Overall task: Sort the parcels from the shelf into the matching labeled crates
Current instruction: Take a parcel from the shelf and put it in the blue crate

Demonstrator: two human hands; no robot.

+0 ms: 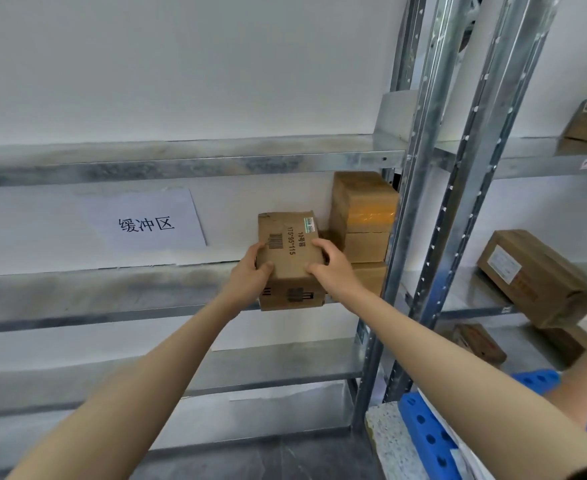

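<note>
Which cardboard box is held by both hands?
The box printed 175*95*115, left of the stacked boxes; left hand and right hand grip its sides.

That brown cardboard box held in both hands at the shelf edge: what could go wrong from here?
1. The left hand and right hand hold the brown cardboard box only by its sides, so it might slip and drop past the grey metal shelf.
2. The stack of taped cardboard boxes stands close behind the right hand; a careless pull might knock it.
</note>
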